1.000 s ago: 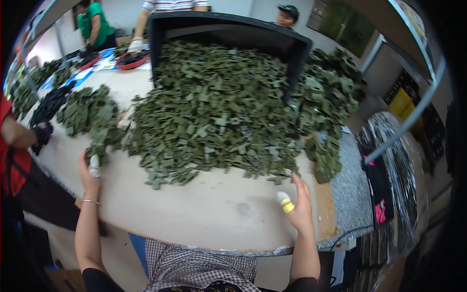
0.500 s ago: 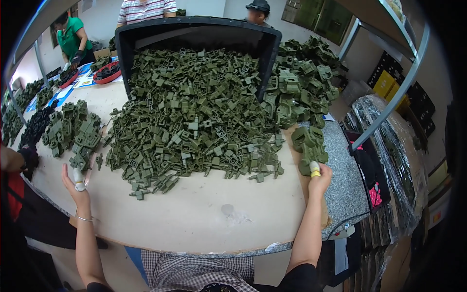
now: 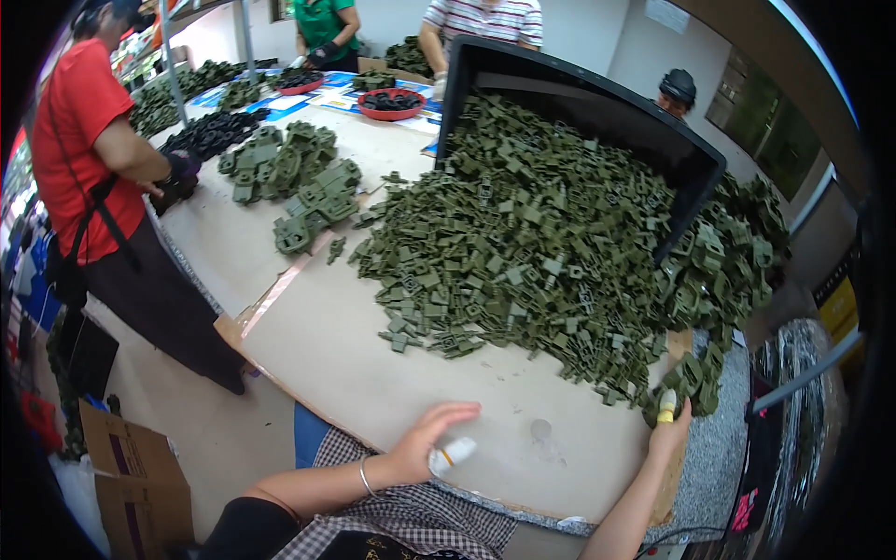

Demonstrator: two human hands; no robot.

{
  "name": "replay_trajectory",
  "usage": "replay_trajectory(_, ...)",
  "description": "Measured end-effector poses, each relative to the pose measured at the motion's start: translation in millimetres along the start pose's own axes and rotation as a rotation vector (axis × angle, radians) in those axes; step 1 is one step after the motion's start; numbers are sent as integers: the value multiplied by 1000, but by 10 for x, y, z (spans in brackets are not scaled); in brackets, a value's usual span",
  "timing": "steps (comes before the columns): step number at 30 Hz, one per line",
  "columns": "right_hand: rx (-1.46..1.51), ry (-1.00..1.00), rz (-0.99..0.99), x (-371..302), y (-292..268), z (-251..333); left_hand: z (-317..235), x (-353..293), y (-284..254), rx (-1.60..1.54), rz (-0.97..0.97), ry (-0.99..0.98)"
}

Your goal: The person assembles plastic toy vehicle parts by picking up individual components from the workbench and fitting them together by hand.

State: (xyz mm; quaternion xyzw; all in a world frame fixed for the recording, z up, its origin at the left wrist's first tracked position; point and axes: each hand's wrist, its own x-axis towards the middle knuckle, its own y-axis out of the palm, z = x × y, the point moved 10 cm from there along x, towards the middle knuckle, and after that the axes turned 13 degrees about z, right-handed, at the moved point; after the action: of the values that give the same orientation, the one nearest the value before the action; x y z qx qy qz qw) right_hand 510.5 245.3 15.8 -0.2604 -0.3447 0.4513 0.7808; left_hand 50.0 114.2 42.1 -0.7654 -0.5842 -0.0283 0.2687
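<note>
My left hand hovers over the table's near edge, empty, with fingers stretched out. Its thumb has a white wrap with a yellow band. At the right side my right hand grips the near end of an olive-green plastic part; its fingertips are partly hidden. A white and yellow wrap shows on a digit of that hand too. Beside it spreads a large heap of small olive-green plastic pieces, spilling from a tipped black bin. Larger green parts lie in a pile at the left.
More large green parts are stacked right of the bin. A person in a red shirt works at the left, near black parts. Red trays stand farther back by other people. A cardboard box sits on the floor.
The view has turned left. My left hand has moved from beside the left pile to the table's near edge. My right hand stays at the green part on the right.
</note>
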Motion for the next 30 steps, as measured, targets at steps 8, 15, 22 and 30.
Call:
replay_trajectory(8,1139,-42,150,-274,-84,-249,77,-139,-29,-351,82,-103)
replay_trajectory(15,292,-719,752,-1948,269,2696,180,69,257,-1241,-48,32)
replay_trajectory(22,690,-615,824,-1996,713,2972,315,-66,-229,-1176,-217,-102)
replay_trajectory(30,784,-445,941,-2082,869,3088,-39,-203,113,-774,-44,-160)
